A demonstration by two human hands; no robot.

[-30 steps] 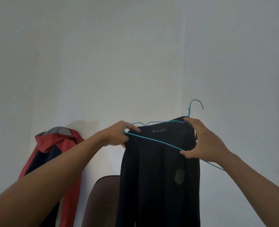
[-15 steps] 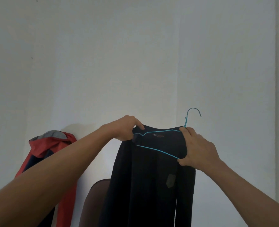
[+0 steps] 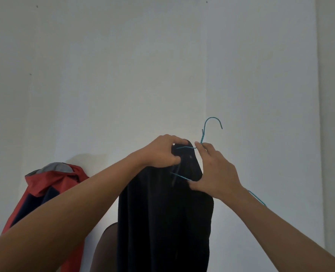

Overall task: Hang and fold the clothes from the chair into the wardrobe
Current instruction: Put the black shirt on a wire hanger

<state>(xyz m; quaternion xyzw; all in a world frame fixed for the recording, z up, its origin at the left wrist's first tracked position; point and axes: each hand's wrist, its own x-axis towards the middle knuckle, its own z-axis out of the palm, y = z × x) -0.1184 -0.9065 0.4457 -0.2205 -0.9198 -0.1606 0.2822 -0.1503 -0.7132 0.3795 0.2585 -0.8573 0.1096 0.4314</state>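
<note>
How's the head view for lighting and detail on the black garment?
Head view: dim, flat light; the black garment reads as a near-featureless dark mass, folds barely visible; the teal hanger stands out sharply on the pale wall; no glare; soft shadow behind the red jacket.

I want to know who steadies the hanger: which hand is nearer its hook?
Right. The right hand has fingertips at the base of the hook, pinching the hanger's wire. The left hand grips the black garment's collar, farther to the hook's left.
</note>
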